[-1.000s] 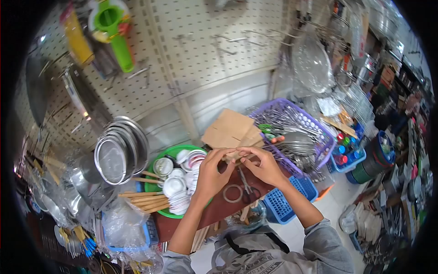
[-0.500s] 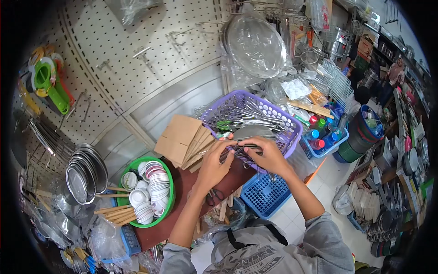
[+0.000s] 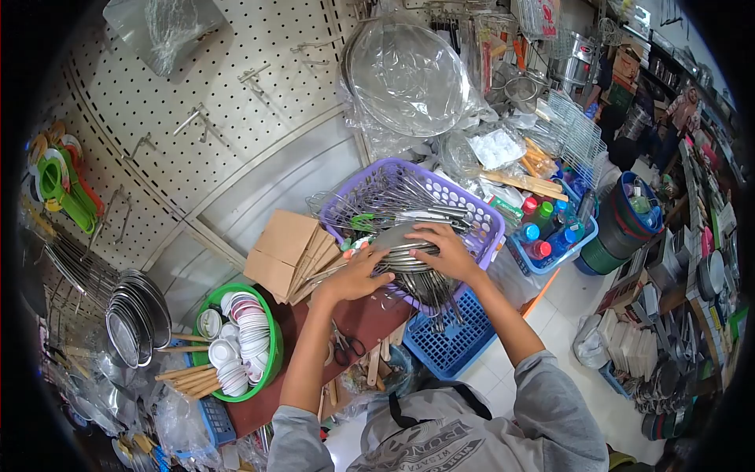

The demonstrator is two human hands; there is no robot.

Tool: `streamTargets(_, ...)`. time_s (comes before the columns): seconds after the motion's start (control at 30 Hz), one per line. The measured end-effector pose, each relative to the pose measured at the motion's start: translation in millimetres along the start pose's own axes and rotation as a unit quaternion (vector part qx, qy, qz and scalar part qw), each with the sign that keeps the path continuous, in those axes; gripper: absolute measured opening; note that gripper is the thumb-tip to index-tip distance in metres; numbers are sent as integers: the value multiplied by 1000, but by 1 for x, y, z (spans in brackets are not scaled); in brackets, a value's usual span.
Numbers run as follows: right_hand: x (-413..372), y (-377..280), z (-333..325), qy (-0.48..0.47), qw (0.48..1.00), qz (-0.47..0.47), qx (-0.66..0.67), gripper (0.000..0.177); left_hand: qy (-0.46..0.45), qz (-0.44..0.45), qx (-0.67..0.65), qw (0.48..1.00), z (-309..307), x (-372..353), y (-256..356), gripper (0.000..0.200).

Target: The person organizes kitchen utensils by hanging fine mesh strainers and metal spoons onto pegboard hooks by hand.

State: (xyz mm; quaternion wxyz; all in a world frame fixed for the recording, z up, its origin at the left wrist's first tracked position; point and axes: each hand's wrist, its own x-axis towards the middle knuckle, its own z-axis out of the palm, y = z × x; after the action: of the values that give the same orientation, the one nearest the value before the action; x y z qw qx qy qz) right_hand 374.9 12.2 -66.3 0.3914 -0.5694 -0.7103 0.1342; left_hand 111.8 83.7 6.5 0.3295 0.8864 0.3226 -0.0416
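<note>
A stack of round-headed metal utensils [image 3: 413, 258] lies at the near side of the purple basket [image 3: 489, 250], its thin handles hanging down over the rim toward me. Against the stack's left side is my left hand [image 3: 354, 275], with its thumb pointing in along the near edge. My right hand [image 3: 447, 253] curves over the right side, fingers across the top discs. Between them the two hands grip the stack. Behind it in the basket lie many long metal utensils [image 3: 401, 198] and a green-handled item [image 3: 363, 222].
Folded brown cardboard [image 3: 281, 242] lies left of the basket on the dark red table. Black scissors [image 3: 344, 346] lie near its front edge. A green basin [image 3: 275, 346] holds white bowls. A blue basket [image 3: 452, 346] sits below; bottles fill another blue basket [image 3: 543, 266]. Pegboard [image 3: 259, 47] rises behind.
My hands have moved apart from close together over thin metal pieces and now sit on both sides of the stack, whose round tops have come into view. The camera view has shifted slightly.
</note>
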Motion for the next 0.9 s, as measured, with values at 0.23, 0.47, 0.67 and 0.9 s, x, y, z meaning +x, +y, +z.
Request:
streamTargets(0.23, -2, 11, 10, 40, 998, 43, -6, 42, 5, -13, 42, 999, 8, 24, -18, 77)
streamTargets(0.47, -4, 25, 21, 76, 996, 34, 38, 40, 85, -8, 34, 996, 7, 11, -4, 55)
streamTargets(0.67, -1, 33, 22, 138, 985, 17, 103, 25, 161, -2, 87, 983, 12, 6, 0, 37)
streamTargets(0.9, 1, 27, 18, 103, 993, -17, 56, 43, 215, 15, 50, 975, 17, 8, -6, 22)
